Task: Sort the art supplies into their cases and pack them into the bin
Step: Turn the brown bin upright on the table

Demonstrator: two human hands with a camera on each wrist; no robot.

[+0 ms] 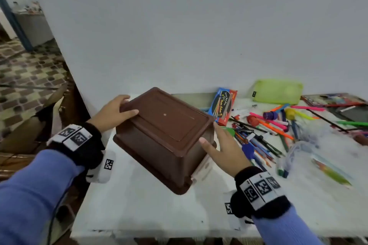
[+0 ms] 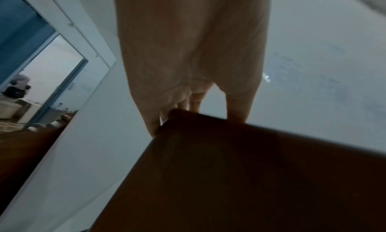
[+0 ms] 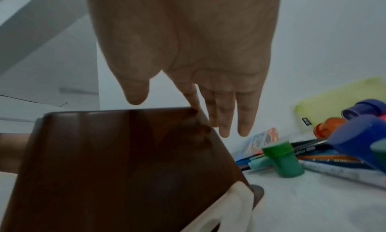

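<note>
A brown plastic bin (image 1: 165, 125) is upside down and tilted above the white table (image 1: 149, 211), its base facing me. My left hand (image 1: 117, 109) grips its far left corner, thumb on the base and fingers round the edge. My right hand (image 1: 225, 145) lies against the bin's right side with straight fingers and the thumb on the wall. In the left wrist view the left hand's fingers (image 2: 194, 101) hook over the bin (image 2: 250, 177). In the right wrist view the index finger (image 3: 194, 103) touches the bin (image 3: 125, 161), while the other fingers point past it.
Loose pens, markers and pencils (image 1: 274, 125) cover the table's right half. Behind them are a green pencil case (image 1: 278, 91), a blue and red colour box (image 1: 223, 107) and a red flat case (image 1: 334, 99). A green paint jar (image 3: 282, 159) lies near the bin. The wall is close behind.
</note>
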